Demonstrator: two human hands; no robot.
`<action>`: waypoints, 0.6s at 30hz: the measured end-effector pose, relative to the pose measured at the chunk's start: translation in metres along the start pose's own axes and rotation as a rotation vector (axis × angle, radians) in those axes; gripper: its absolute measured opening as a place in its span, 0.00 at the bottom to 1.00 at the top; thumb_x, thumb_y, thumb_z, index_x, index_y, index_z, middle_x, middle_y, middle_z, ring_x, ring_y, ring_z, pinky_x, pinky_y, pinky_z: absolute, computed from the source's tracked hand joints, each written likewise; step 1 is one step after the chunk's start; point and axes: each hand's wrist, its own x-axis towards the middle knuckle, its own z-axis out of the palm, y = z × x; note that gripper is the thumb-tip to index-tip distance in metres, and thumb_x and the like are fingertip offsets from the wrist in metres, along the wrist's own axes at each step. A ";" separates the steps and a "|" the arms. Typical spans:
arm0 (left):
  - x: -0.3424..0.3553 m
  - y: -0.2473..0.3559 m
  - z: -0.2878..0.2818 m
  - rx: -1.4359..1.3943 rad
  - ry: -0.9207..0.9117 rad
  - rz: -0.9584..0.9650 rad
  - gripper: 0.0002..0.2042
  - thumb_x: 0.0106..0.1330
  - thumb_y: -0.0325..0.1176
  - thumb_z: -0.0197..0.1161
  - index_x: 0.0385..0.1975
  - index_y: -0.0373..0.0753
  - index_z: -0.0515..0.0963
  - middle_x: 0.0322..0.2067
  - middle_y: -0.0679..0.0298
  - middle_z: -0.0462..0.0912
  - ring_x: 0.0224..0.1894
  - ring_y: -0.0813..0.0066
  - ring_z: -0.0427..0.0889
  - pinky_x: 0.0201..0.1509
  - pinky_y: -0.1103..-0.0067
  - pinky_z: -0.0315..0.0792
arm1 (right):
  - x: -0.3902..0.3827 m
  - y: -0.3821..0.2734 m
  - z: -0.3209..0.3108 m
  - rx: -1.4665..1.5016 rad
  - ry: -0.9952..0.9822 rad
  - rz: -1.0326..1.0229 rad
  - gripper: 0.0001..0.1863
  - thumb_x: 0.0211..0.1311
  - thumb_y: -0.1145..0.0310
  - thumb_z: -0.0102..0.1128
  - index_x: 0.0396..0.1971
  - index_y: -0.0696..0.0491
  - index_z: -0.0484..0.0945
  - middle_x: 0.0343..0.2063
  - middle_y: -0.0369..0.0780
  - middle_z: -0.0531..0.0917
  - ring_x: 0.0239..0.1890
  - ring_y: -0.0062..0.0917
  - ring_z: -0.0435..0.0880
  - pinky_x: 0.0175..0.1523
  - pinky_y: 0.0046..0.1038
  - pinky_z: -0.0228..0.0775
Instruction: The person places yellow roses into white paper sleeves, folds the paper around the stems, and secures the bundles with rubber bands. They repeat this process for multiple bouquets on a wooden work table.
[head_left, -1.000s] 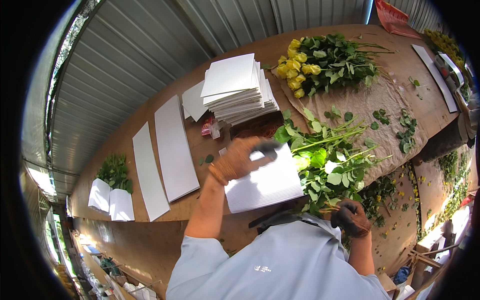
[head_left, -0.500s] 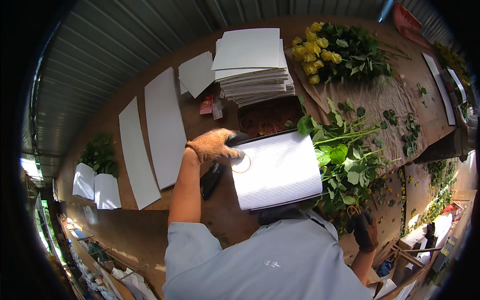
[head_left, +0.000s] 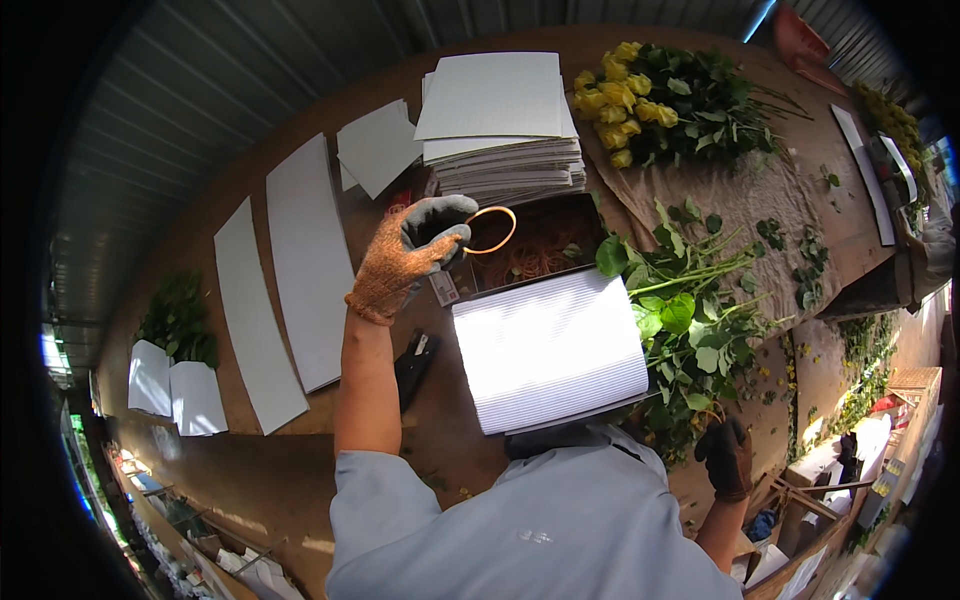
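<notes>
Orange band (head_left: pixel 514 226), pinched at one edge by my left hand (head_left: pixel 402 248) near the dark box (head_left: pixel 570 214), leaving its loop open. My right hand (head_left: pixel 726 460) is well apart, beside leaves (head_left: pixel 712 350); its grip I cannot tell.

A tan band (head_left: pixel 514 228) is pinched by the left hand (head_left: pixel 396 248). White corrugated board (head_left: pixel 550 350) is noted beside leafy stems (head_left: pixel 679 313), near which the right hand (head_left: pixel 726 460) is held.
</notes>
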 end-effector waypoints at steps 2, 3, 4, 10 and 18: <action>0.011 -0.001 0.011 0.287 -0.007 -0.088 0.19 0.67 0.35 0.71 0.55 0.35 0.81 0.42 0.62 0.88 0.43 0.77 0.85 0.50 0.78 0.79 | -0.005 0.000 0.004 0.037 0.046 -0.031 0.15 0.72 0.57 0.58 0.30 0.52 0.76 0.19 0.34 0.78 0.17 0.19 0.70 0.23 0.23 0.56; 0.017 -0.005 0.016 0.407 0.030 -0.099 0.20 0.67 0.36 0.71 0.55 0.35 0.81 0.42 0.60 0.88 0.43 0.75 0.86 0.51 0.77 0.80 | -0.006 0.000 -0.001 0.017 0.057 -0.028 0.15 0.73 0.56 0.58 0.31 0.52 0.77 0.19 0.34 0.78 0.17 0.19 0.71 0.23 0.24 0.58; 0.021 -0.012 0.021 0.528 0.067 -0.108 0.20 0.66 0.37 0.71 0.55 0.34 0.81 0.42 0.58 0.88 0.43 0.73 0.86 0.51 0.76 0.80 | -0.005 0.001 -0.011 -0.001 0.069 -0.022 0.15 0.73 0.56 0.58 0.32 0.52 0.77 0.19 0.34 0.77 0.18 0.20 0.73 0.24 0.24 0.59; 0.030 -0.026 0.032 0.575 0.076 0.000 0.15 0.68 0.32 0.68 0.52 0.33 0.83 0.34 0.62 0.88 0.35 0.78 0.83 0.41 0.80 0.77 | -0.001 0.041 -0.068 0.261 0.282 -0.091 0.16 0.75 0.53 0.59 0.39 0.53 0.79 0.26 0.35 0.80 0.26 0.21 0.80 0.33 0.28 0.74; -0.003 0.020 0.125 0.534 -0.147 0.255 0.23 0.68 0.27 0.67 0.62 0.31 0.76 0.52 0.53 0.85 0.55 0.67 0.84 0.60 0.72 0.77 | 0.091 0.056 -0.144 0.339 0.278 -0.211 0.14 0.75 0.53 0.59 0.40 0.50 0.77 0.34 0.33 0.81 0.36 0.21 0.82 0.43 0.25 0.77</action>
